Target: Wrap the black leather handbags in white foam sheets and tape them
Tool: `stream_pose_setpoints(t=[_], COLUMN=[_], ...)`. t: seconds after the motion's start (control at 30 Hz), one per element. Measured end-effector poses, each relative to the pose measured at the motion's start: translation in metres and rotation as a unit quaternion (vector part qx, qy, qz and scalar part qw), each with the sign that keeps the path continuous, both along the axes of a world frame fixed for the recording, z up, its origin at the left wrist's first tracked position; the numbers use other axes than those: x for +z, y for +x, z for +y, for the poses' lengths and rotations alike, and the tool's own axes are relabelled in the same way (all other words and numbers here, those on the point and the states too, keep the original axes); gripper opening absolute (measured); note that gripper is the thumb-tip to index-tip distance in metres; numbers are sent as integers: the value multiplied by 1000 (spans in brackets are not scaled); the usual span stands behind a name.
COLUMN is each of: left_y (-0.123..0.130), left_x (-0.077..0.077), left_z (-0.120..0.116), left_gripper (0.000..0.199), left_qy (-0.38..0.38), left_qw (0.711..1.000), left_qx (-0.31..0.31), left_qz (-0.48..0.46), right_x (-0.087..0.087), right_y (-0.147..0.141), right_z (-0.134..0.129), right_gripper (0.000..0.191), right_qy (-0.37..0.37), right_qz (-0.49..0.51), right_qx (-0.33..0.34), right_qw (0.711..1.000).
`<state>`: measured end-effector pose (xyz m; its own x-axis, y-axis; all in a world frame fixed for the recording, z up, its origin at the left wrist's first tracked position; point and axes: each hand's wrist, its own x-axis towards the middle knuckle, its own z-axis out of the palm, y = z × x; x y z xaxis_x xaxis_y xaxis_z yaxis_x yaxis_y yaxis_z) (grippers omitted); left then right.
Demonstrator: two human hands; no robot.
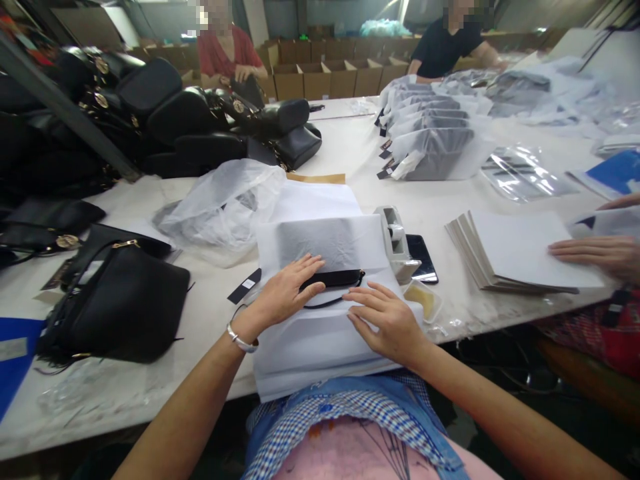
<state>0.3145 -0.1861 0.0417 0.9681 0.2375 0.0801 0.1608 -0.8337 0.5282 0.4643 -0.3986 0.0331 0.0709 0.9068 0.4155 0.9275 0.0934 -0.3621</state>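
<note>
A small black bag [333, 279] lies on white tissue paper [310, 340] at the table's front edge, its upper part covered by a fold of the sheet [317, 240]. My left hand [287, 293] rests flat on the fold and the bag's left end, fingers spread. Just right of the bag, my right hand [385, 320] hovers or rests lightly over the paper, fingers apart and holding nothing. A thin black strap curves below the bag. From the left side of the paper sticks out a black tag [245, 286] with a white label.
A tape dispenser [397, 243] and a phone [423, 259] lie to the right, then a stack of white boards [520, 250] under another person's hand. Black bags [125, 293] fill the left. Wrapped bags [430, 140] stand behind; two people work across the table.
</note>
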Motion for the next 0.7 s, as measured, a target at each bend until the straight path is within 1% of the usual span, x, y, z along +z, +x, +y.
stream_pose_setpoints(t=[0.1,0.17,0.23,0.27,0.3,0.33,0.4,0.43,0.47,0.53,0.57,0.6,0.67,0.7], left_y=[1,2,3,4,5,6,8,9,9,9,9,8,7,7], left_x=[23,36,43,43,42,39,29,24,20,13,11,10,10,10], left_z=[10,15,18,19,18,17,15,14,13,13,14,14,16,17], left_gripper=[62,66,71,74,74,66,37,26,22,22,21,19,18,19], left_qy=[-55,-71,-60,-44,-21,2,37,47,51,53,54,55,57,58], left_qw=[997,992,989,989,990,992,995,996,997,997,997,997,998,998], left_qx=[-17,-32,-51,-63,-70,-69,-48,-35,-24,-19,-19,-16,-7,-2], left_qz=[60,102,127,129,122,109,79,67,59,50,47,43,35,32], right_x=[9,12,14,14,15,14,13,12,11,8,6,4,2,1], right_y=[11,18,26,29,32,35,39,41,41,42,43,44,46,47], right_z=[18,31,43,48,53,57,63,65,67,69,71,73,77,80], right_gripper=[13,13,14,14,14,14,14,12,13,28,31,28,11,6], right_qy=[21,22,20,21,23,26,24,17,6,-20,-30,-35,-36,-35], right_qz=[-9,-16,-22,-24,-26,-26,-25,-25,-26,-34,-41,-48,-60,-62], right_qx=[-20,-27,-33,-37,-42,-48,-50,-42,-31,-2,9,17,23,21], right_qw=[1000,999,999,999,999,998,998,999,999,999,999,998,997,997])
